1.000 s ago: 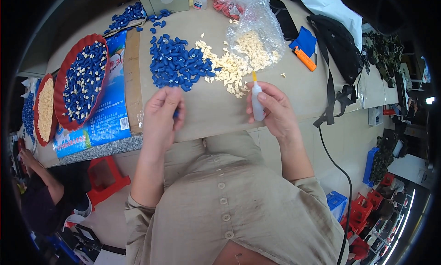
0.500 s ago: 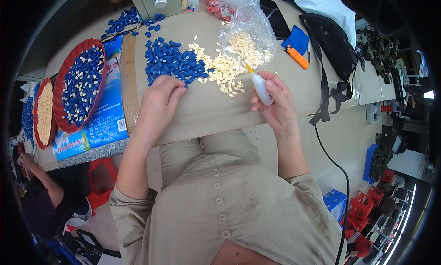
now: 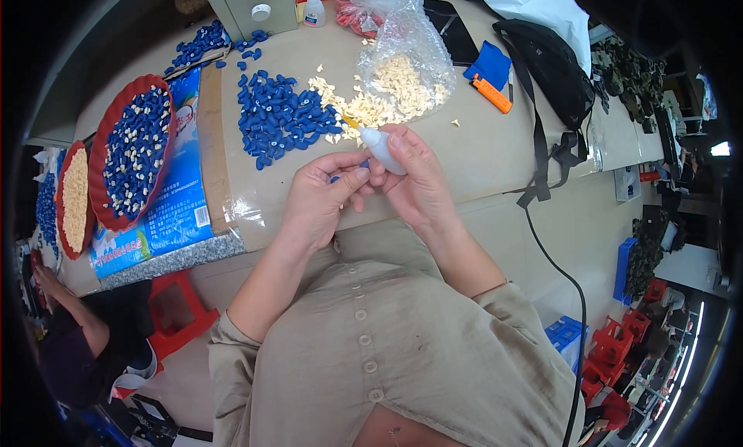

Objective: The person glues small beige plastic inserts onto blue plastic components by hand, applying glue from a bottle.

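Observation:
My left hand (image 3: 321,195) is closed, pinching a small blue plastic piece (image 3: 364,164) by its fingertips near the table's front edge. Right beside it, my right hand (image 3: 418,176) grips a white squeeze bottle (image 3: 385,151) with a yellow nozzle, tilted up and to the left. The fingers of both hands meet or nearly meet, partly hiding the blue piece. Just beyond them lies a pile of similar blue pieces (image 3: 282,116). A scatter of small cream-coloured pieces (image 3: 364,108) adjoins it, spilling from a clear plastic bag (image 3: 414,64).
At left, a red scalloped tray (image 3: 99,172) holds blue and cream pieces; a smaller red tray (image 3: 68,246) holds cream bits. An orange cutter (image 3: 491,95), blue cloth (image 3: 489,61) and black bag (image 3: 542,68) lie at right. Another squeeze bottle (image 3: 313,12) stands behind. A co-worker's arm (image 3: 81,311) shows at far left.
My left hand has left the blue pile with a blue piece and come toward me. My right hand has moved left with the bottle, bringing both hands together.

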Demonstrator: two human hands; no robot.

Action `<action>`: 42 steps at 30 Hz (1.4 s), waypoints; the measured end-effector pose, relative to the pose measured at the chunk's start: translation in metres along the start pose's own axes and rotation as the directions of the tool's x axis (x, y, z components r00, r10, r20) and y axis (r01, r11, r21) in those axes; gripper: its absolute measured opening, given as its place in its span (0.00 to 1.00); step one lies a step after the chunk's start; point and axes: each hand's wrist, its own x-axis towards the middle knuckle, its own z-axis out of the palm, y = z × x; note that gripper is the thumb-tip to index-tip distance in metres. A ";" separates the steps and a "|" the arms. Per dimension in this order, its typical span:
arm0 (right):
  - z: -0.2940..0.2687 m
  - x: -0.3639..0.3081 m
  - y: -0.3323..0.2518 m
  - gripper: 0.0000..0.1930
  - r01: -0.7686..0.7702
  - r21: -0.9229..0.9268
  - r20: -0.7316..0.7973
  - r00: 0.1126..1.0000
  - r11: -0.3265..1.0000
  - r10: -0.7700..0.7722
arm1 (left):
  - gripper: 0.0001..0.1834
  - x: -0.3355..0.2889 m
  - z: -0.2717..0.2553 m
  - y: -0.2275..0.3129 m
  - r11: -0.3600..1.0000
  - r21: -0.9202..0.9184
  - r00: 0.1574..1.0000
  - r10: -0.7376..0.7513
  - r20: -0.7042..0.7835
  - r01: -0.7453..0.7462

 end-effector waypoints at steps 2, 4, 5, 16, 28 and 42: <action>-0.001 0.001 -0.001 0.12 0.011 0.015 0.029 1.000 1.000 -0.011 | 0.12 0.002 -0.005 0.001 0.998 0.034 0.998 0.054 -0.014 -0.053; -0.004 0.002 -0.007 0.13 0.146 -0.072 -0.117 0.981 0.987 -0.154 | 0.12 0.004 -0.009 0.003 0.995 0.076 0.997 0.071 -0.043 -0.068; -0.011 0.003 -0.009 0.13 0.144 -0.071 -0.114 0.982 0.987 -0.151 | 0.12 0.004 -0.012 0.005 0.990 0.118 0.993 0.091 -0.073 -0.082; -0.021 -0.006 -0.004 0.12 0.336 -0.383 -0.029 0.927 0.860 -0.374 | 0.12 0.006 -0.014 0.003 0.951 0.279 0.985 0.159 -0.067 -0.135; -0.025 -0.010 0.000 0.10 0.400 -0.511 0.040 0.895 0.761 -0.444 | 0.14 0.006 -0.012 -0.003 0.905 0.383 0.973 0.225 -0.058 -0.187; -0.025 -0.009 0.001 0.10 0.370 -0.534 0.015 0.903 0.760 -0.430 | 0.13 0.005 -0.012 -0.005 0.893 0.397 0.965 0.257 -0.060 -0.213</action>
